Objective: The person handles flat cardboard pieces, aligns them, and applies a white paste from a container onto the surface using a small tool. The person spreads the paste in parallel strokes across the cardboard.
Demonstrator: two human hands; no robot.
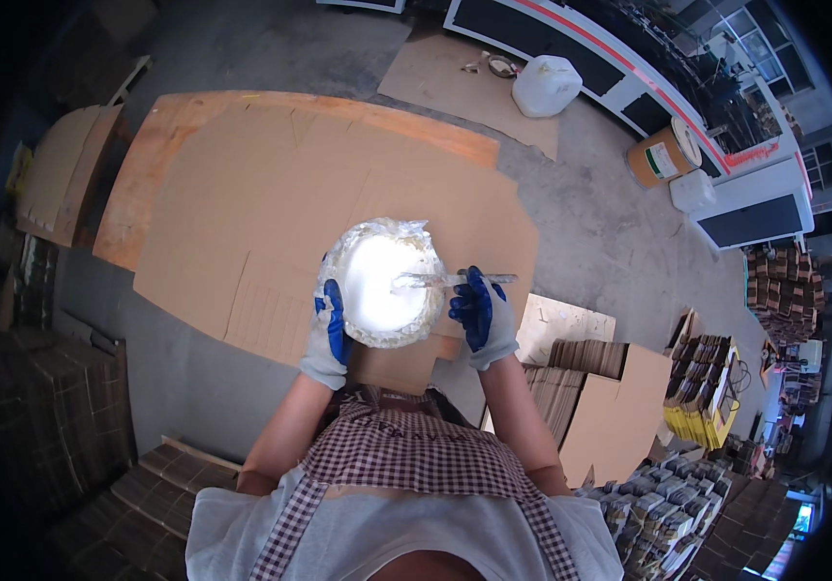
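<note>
The tub (383,339) has a crusted, ragged rim and is held over the cardboard (232,203); whether its base rests there I cannot tell. Its white filling (372,290) is so bright that no detail shows inside.

The left hand (332,326), in a white and blue glove, clasps the tub's left side, its thumb and fingers against the wall. The right hand (479,315), gloved alike, is just right of the tub, fingers closed round the handle of the brush (450,280). The brush lies level, its head reaching left across the tub's rim to above or in the filling; which, I cannot tell.

Under the cardboard, a wooden board (135,208) shows to the left of the tub and beyond it. Farther off, beyond the tub and to the right, are a white jug (546,87), a brown drum (658,160) and a long machine (571,50). Nearer the person than the tub, and to its right, stand stacked sheets (561,392). The checked apron (406,455) is on the tub's near side.
</note>
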